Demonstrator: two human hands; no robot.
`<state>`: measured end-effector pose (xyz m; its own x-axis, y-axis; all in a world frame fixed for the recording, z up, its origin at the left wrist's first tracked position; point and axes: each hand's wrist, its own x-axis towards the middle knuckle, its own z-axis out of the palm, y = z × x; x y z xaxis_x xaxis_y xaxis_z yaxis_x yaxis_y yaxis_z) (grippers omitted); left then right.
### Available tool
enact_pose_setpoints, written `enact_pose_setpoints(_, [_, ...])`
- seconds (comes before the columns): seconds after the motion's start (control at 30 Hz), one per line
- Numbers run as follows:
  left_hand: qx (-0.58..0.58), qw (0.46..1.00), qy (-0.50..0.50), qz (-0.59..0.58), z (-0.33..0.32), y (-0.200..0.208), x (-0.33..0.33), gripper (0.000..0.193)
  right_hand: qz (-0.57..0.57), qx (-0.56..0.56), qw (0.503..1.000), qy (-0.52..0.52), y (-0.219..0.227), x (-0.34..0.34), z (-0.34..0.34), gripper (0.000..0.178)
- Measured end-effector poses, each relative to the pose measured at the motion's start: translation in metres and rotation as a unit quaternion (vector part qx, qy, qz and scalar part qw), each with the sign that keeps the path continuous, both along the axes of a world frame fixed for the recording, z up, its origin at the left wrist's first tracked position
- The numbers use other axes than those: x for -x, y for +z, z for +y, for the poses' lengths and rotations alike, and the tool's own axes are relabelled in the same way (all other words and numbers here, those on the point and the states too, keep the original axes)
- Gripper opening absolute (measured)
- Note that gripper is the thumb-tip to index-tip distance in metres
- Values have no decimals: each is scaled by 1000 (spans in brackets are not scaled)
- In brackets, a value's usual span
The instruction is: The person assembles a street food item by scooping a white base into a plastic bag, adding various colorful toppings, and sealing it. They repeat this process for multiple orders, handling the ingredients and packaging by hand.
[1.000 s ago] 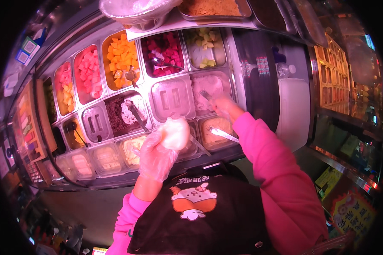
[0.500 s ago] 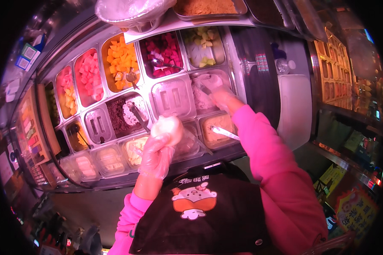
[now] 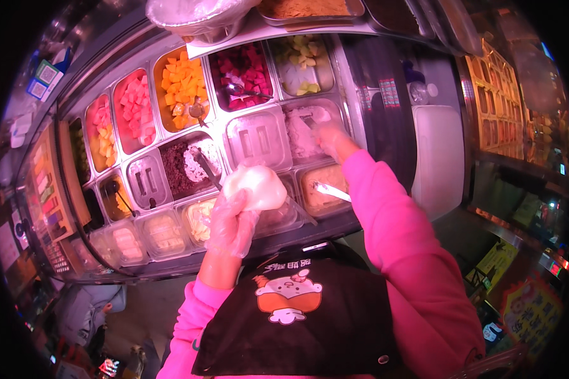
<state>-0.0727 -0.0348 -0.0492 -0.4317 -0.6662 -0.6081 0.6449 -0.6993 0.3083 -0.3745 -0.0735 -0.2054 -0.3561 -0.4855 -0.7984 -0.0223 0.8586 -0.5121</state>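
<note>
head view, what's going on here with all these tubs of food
A person's gloved left hand holds up a soft white piece. The right hand grips a flat tool, its end down at the pale paste. Farther off lie orange cubes and pink cubes; a light-coloured spatula rests in the peach-coloured paste nearer the body.

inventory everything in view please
white soft piece: one, white, in left hand
flat tool: one, greyish, in right hand
pale paste: one batch, pinkish, below right hand
front tubs: several, cream to beige, front row
cut cubes: four batches, pink, orange, magenta, mixed, back row
green pieces: one batch, pale green, back right
slotted lids: two, clear, middle row
dark grains: one batch, dark purplish, middle row
wrapped bowl: one, whitish, at top
apron: one, black, bottom centre
sleeves: two, pink, one per side
hands: two, left clear-gloved, centre
</note>
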Motion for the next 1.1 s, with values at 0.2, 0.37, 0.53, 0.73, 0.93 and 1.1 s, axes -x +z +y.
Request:
enact_pose_setpoints(0.2, [28, 998, -58, -19, -5, -11, 10, 65, -121, 87, 985, -90, 17, -16, 32, 8])
enact_pose_setpoints(0.37, [46, 994, -89, -38, -8, -21, 10, 73, -206, 126, 966, -91, 63, -10, 48, 12])
enact_pose_setpoints(0.53, [63, 993, -80, 63, -8, -29, 13, 77, -217, 208, 950, -81, 139, -15, 95, 23])
enact_pose_setpoints(0.73, [-2, 974, -47, 222, -7, -23, 43, 67, 367, 430, 790, 237, 181, -60, 149, 42])
enact_pose_setpoints(0.93, [32, 988, -16, 152, 3, -8, 57, 51, 410, 405, 756, 309, 175, -88, 162, 53])
enact_pose_setpoints(1.1, [106, 991, -54, -61, 11, -7, 46, 53, -54, 385, 917, 89, 186, -67, 172, 39])
